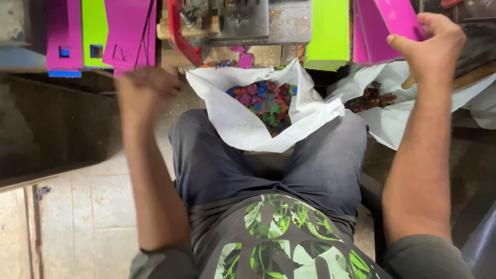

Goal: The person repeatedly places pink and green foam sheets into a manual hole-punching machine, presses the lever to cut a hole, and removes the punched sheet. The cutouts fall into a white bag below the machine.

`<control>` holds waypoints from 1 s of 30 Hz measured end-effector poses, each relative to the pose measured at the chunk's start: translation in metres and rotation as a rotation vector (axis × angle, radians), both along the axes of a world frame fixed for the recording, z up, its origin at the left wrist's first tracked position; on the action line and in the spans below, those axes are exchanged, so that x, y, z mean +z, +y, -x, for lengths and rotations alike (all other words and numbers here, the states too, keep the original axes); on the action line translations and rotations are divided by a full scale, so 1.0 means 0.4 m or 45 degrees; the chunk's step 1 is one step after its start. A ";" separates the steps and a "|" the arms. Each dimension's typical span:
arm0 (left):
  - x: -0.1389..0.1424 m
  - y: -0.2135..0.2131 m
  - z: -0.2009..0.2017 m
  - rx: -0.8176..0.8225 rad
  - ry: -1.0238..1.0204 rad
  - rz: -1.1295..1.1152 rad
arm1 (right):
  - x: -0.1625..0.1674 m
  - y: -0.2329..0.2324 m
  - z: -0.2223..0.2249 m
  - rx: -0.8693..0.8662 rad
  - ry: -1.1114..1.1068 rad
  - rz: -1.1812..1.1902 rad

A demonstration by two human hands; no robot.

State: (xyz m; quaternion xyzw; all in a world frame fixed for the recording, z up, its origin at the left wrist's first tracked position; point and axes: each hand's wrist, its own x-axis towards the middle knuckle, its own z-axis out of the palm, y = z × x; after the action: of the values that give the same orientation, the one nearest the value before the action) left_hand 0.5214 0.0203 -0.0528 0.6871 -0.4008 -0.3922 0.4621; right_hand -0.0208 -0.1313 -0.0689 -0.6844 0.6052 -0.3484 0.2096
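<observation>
Head view, item by item.

Your right hand (pixel 431 44), upper right of the frame: fingers curled around the edge of a magenta card (pixel 398 18), the front one of a leaning stack of magenta cards (pixel 368 36). The grip looks firm, thumb in front.

Your left hand (pixel 150 85), upper left of centre: blurred by motion. You cannot tell from this view how far open it is or whether it holds anything. It hangs just below a pile of magenta cards with cut notches (pixel 129 33).

Cards with notches: further magenta (pixel 64 33) and green (pixel 94 31) ones lie along the upper left edge, each showing a small square hole. By that, a fair number look already punched.

Uncut cards: a green stack (pixel 327 33) and the magenta stack stand at upper right, so a good share seems left.

Punch tool (pixel 227 20), top centre: grey metal block with a red handle (pixel 178 33).

White bag (pixel 248 119), centre, between your knees: open at the top, partly filled with small scraps (pixel 266 101) in magenta, blue, green and orange.

Second white bag (pixel 392 116), right of centre: holds darker scraps (pixel 369 98).

The held card: flat, stiff-looking, bright magenta, clean-edged where visible.
</observation>
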 end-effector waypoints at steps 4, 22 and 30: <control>-0.049 -0.042 0.327 -0.620 0.290 -0.246 | 0.113 0.030 -0.018 0.318 -0.457 -0.205; -0.156 -0.353 0.626 -0.047 1.378 -0.010 | -0.017 -0.019 -0.068 0.431 -0.617 0.058; -0.163 -0.193 0.566 -0.244 -0.576 0.287 | -0.066 -0.043 -0.102 0.382 -0.507 0.107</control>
State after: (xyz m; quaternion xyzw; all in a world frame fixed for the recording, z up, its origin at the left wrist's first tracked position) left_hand 0.2950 -0.0568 -0.1179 0.6604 -0.5983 -0.2233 0.3952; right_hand 0.0201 -0.1486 -0.0953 -0.6927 0.4286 -0.4661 0.3453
